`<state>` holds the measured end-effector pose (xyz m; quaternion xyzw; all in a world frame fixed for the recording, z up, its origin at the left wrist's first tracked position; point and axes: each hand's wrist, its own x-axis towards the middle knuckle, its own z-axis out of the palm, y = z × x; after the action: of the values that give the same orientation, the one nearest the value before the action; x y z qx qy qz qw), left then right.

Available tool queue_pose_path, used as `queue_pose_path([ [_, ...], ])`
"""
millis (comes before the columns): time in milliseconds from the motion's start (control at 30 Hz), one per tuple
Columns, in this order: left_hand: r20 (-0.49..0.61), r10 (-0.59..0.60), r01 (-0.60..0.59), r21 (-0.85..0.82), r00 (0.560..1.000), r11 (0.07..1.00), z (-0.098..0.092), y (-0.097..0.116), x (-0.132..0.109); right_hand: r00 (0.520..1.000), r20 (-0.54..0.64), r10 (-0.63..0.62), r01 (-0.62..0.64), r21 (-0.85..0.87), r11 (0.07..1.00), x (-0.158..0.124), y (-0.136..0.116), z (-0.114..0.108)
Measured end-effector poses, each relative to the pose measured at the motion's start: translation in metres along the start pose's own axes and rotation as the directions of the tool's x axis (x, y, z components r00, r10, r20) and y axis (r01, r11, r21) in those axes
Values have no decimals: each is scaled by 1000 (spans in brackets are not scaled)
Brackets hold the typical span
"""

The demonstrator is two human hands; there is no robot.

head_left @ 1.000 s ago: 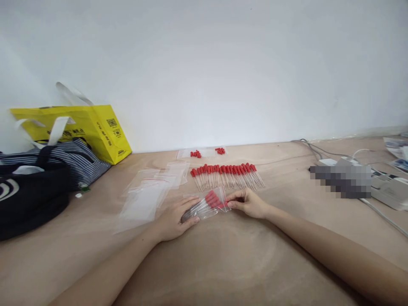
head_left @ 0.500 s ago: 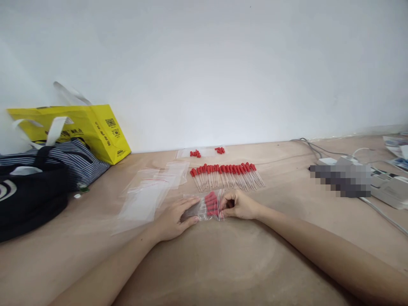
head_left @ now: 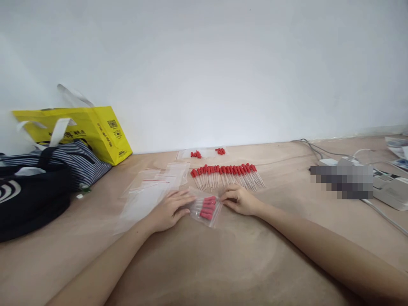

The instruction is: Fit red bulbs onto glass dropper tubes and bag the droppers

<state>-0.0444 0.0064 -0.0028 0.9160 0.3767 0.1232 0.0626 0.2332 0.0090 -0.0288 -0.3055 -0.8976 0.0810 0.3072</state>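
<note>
A small clear zip bag (head_left: 205, 208) holding several red-bulbed glass droppers lies flat on the wooden table (head_left: 223, 263) between my hands. My left hand (head_left: 168, 210) rests on the bag's left end, fingers laid flat over the glass tips. My right hand (head_left: 239, 199) has its fingers curled, pinching the bag's upper right corner. Just behind it lies a row of several loose droppers with red bulbs (head_left: 227, 176). Further back is a clear bag with two clusters of red bulbs (head_left: 207, 152).
Empty clear zip bags (head_left: 151, 191) are spread to the left. A yellow bag (head_left: 92, 129) and a dark striped bag (head_left: 41, 178) stand at the far left. Cables and white power adapters (head_left: 387, 187) lie at the right.
The filled bag was tilted up between my hands; it now lies flat and turned on the table. My left hand slid onto its left end and my right hand shifted to its corner.
</note>
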Motion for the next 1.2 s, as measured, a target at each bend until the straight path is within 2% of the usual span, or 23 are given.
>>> queue_pose_path([
  [100,-247,-82,114,118,965,986,4,-7,2,997,-34,-69,61,-187,980,8,-7,12],
  [167,-331,-75,115,102,941,988,5,-6,2,992,-53,-113,92,-293,952,15,-12,21],
  [233,-325,0,24,69,946,997,4,-1,1,987,-78,-144,106,-367,924,22,-16,29],
  [300,-275,107,-90,73,955,993,3,5,-2,981,-98,-165,113,-402,909,28,-18,34],
  [467,-198,296,-256,206,934,944,7,6,-8,963,-113,-244,173,-434,884,28,-15,29],
  [600,-207,345,-272,312,915,910,12,-1,-11,931,-99,-351,263,-483,835,26,-12,19],
  [667,-220,394,-293,381,893,877,12,-2,-12,914,-77,-397,306,-509,804,28,-10,18],
  [833,-273,558,-355,541,784,763,9,1,-9,886,-27,-464,361,-589,723,34,-5,24],
  [900,-319,607,-362,573,728,735,9,2,-7,868,-33,-496,375,-610,698,36,-5,26],
  [967,-360,626,-356,585,692,729,8,2,-6,847,-34,-531,397,-622,674,38,-5,27],
  [1067,-394,608,-334,571,689,750,9,2,-6,832,-31,-554,415,-627,659,39,-6,26],
  [1200,-413,545,-280,546,730,790,10,7,-1,872,-104,-478,335,-587,737,38,-6,28],
])
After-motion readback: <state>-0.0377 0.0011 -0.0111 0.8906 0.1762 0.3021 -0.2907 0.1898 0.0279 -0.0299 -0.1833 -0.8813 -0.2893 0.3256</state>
